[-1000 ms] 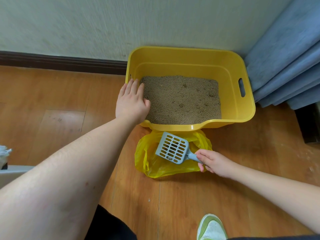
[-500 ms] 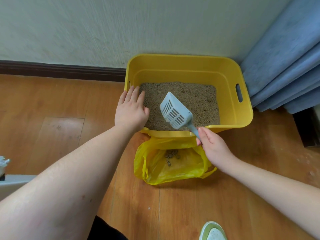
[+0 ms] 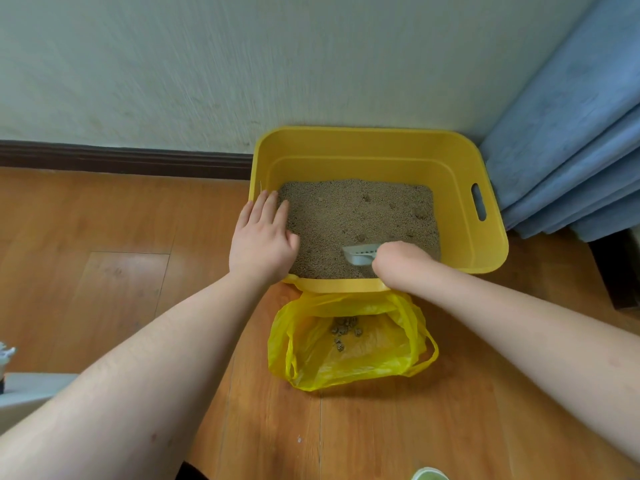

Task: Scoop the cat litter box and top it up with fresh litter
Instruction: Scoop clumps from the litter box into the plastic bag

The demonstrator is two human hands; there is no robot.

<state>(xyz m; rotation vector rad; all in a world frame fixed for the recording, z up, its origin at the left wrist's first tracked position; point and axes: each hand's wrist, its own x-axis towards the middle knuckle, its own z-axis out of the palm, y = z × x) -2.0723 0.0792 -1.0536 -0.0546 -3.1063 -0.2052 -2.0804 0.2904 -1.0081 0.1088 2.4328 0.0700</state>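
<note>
A yellow litter box [image 3: 460, 174] stands on the wooden floor against the wall, holding tan litter [image 3: 356, 216]. My left hand [image 3: 263, 237] lies flat on the box's near left rim, fingers over the litter. My right hand [image 3: 398, 259] reaches over the front rim and grips a pale blue slotted scoop [image 3: 360, 253], whose head is dug into the litter near the front. The scoop's handle is hidden by my hand. On the floor just in front of the box lies an open yellow plastic bag [image 3: 374, 355] with several dark clumps [image 3: 344, 332] inside.
A blue curtain [image 3: 571, 133] hangs right of the box, with a dark object [image 3: 620, 271] at its foot. A dark baseboard [image 3: 121, 157] runs along the wall. A white object [image 3: 20, 393] sits at the left edge. A green shoe tip [image 3: 429, 474] shows at the bottom.
My right hand carried the scoop from over the bag up over the box and lowered it into the litter. Clumps now lie in the bag. My left hand stayed on the rim.
</note>
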